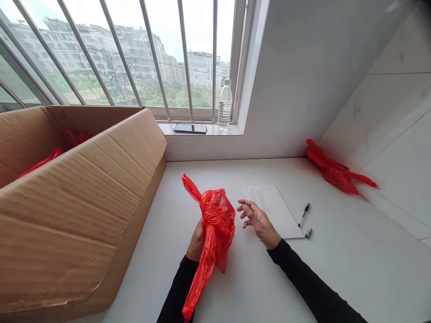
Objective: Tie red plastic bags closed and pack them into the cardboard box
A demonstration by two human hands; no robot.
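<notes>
A red plastic bag (218, 224), knotted with its two handle ends sticking out, is held up over the white table by my left hand (198, 240). The bag is bunched around something inside that I cannot make out. Most of my left hand's fingers are hidden behind it. Just right of the bag, my right hand (258, 222) is in the air with its fingers apart and nothing in them. Beneath and beyond that hand lies a white sheet of paper (281, 215) with writing on it.
On the left stands a large open cardboard box (77, 193) with red bags (72, 137) inside. A black pen (305, 210) and its cap (308, 233) lie right of the paper. Another red bag (336, 172) rests by the wall. The windowsill holds a phone (190, 129) and a water bottle (225, 105).
</notes>
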